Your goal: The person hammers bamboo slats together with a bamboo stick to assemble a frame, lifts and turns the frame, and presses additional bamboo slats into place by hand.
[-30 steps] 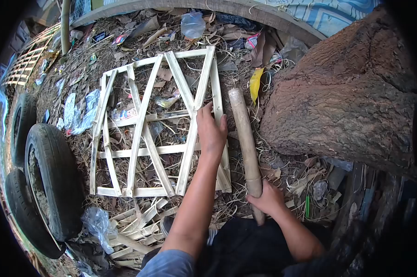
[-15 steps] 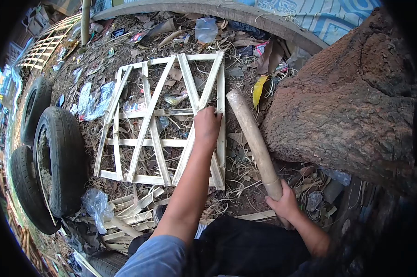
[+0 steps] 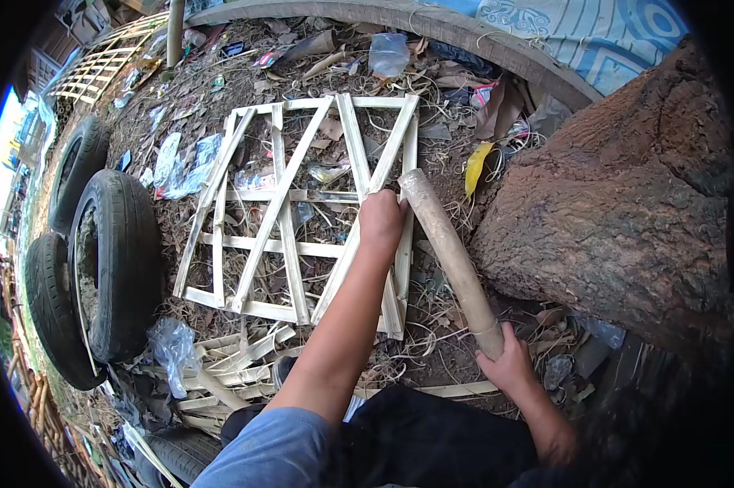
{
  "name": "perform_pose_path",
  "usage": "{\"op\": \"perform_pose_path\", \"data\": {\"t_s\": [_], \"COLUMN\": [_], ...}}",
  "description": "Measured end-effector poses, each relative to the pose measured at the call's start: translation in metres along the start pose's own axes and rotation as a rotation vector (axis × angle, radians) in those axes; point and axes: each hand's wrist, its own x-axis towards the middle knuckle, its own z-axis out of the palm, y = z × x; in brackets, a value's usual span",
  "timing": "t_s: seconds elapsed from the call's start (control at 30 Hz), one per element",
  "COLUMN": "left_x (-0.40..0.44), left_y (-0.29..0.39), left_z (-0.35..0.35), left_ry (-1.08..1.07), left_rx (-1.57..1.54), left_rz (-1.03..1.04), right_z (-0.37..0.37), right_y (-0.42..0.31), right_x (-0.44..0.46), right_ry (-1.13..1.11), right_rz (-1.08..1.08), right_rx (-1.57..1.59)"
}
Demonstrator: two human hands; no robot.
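Observation:
A frame of pale split strips (image 3: 290,203), crossed diagonally and lengthwise, lies on the littered ground. My left hand (image 3: 382,220) is closed on it near the right side, where slanting strips meet a cross strip. In my right hand (image 3: 507,359) is the lower end of a thick round stick (image 3: 448,252), fingers wrapped round it. The stick slants up and to the left, its far end beside my left hand at the frame's right edge. Whether that end touches the frame I cannot tell.
A thick tree trunk (image 3: 611,195) fills the right side. Several old tires (image 3: 127,268) stand at the left. Loose split strips (image 3: 237,366) and a clear plastic bag (image 3: 172,346) lie near my legs. A wooden beam (image 3: 432,20) curves across the far side.
My left hand has gone from loosely spread to closed on the frame. The stick has tilted leftward, its far end now close to my left hand. The whole view has shifted.

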Motion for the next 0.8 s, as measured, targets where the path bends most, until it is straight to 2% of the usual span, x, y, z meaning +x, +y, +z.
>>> {"op": "perform_pose_path", "data": {"t_s": [0.1, 0.2, 0.27, 0.4, 0.47, 0.6, 0.7, 0.8], "left_x": [0.003, 0.002, 0.001, 0.003, 0.003, 0.005, 0.006, 0.003], "left_y": [-0.002, -0.002, 0.002, 0.0, 0.0, -0.005, -0.006, -0.004], "left_z": [0.002, 0.002, -0.004, 0.001, -0.003, 0.004, 0.003, -0.001], "left_ry": [-0.055, -0.048, -0.053, -0.044, -0.08, -0.094, -0.101, -0.082], "left_rx": [0.011, -0.004, -0.004, 0.014, -0.008, 0.036, 0.019, 0.01], "left_rz": [-0.021, -0.012, -0.013, -0.012, -0.008, 0.003, -0.002, -0.002], "right_z": [-0.005, -0.01, 0.003, -0.008, 0.003, 0.0, 0.003, -0.004], "right_y": [-0.01, -0.017, -0.001, -0.008, 0.006, 0.007, 0.002, -0.011], "right_x": [-0.003, -0.002, -0.004, 0.0, -0.003, -0.003, -0.004, -0.003], "right_ry": [0.022, -0.039, 0.069, -0.019, 0.069, -0.015, 0.06, -0.002], "right_rz": [-0.013, 0.062, -0.033, 0.045, 0.014, 0.046, -0.067, 0.039], "right_rx": [0.013, -0.093, 0.015, -0.04, 0.024, -0.064, -0.032, -0.136]}}
